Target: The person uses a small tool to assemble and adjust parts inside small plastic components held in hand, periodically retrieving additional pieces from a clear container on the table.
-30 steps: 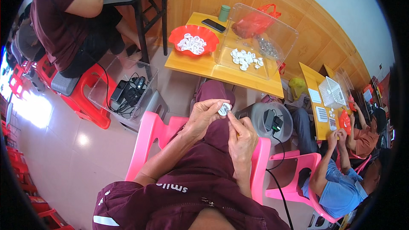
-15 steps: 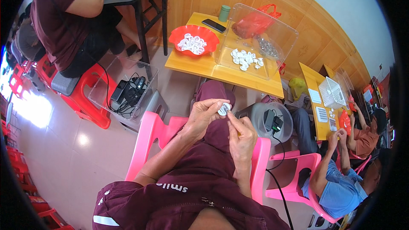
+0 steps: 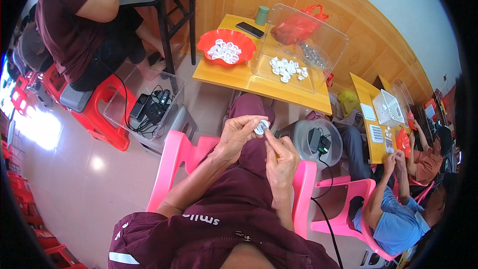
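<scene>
Above my lap, my left hand (image 3: pixel 239 134) is closed, pinching a small round white plastic piece (image 3: pixel 259 129) between thumb and fingers. From the right, my right hand (image 3: pixel 282 162) meets it, index fingertip at its face and the other fingers curled in. Anything small in that right-hand pinch is hidden or too fine to make out. On the yellow table ahead, a red wavy-rimmed bowl (image 3: pixel 204 46) holds similar white pieces (image 3: pixel 225 51). More white pieces (image 3: pixel 285 69) lie inside a clear plastic box (image 3: pixel 334 40), along with small shiny metal parts (image 3: pixel 312 56).
A phone (image 3: pixel 250 30), a green canister (image 3: pixel 262 16) and a red plastic bag (image 3: pixel 298 25) are on the table. Left of my pink chair (image 3: pixel 172 162), a clear bin (image 3: pixel 114 112) holds adapters and cables; a round tub (image 3: pixel 334 144) stands right. Other people sit on both sides.
My right hand has shifted slightly, with its index fingertip reaching a little further over the white piece. My left hand keeps its grip almost unmoved.
</scene>
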`<act>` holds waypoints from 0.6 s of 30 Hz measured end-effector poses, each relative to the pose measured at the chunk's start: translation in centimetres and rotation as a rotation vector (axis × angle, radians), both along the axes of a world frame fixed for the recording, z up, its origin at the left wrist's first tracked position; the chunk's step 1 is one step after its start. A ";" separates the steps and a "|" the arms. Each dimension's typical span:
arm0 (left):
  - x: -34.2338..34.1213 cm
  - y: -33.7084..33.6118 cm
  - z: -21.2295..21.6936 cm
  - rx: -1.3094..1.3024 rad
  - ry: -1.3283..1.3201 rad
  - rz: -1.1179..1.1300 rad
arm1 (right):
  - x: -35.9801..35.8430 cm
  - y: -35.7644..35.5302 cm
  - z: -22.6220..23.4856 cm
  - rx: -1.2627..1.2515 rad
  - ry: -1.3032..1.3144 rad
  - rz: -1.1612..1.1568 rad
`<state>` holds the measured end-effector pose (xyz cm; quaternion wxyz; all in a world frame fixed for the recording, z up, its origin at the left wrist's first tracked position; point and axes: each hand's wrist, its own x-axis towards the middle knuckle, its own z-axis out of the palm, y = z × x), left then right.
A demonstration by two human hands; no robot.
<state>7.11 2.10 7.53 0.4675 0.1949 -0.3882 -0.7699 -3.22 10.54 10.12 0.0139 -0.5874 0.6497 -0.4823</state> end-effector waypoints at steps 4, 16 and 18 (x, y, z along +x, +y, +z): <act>0.1 -0.1 0.1 0.012 0.008 -0.012 | 0.1 -0.1 -0.2 -0.007 -0.028 0.001; 0.0 0.0 -0.2 -0.087 0.018 -0.009 | 0.0 0.1 0.0 -0.031 -0.040 0.015; 0.1 0.0 0.0 -0.071 0.023 -0.018 | -0.1 0.1 -0.1 -0.020 -0.050 0.020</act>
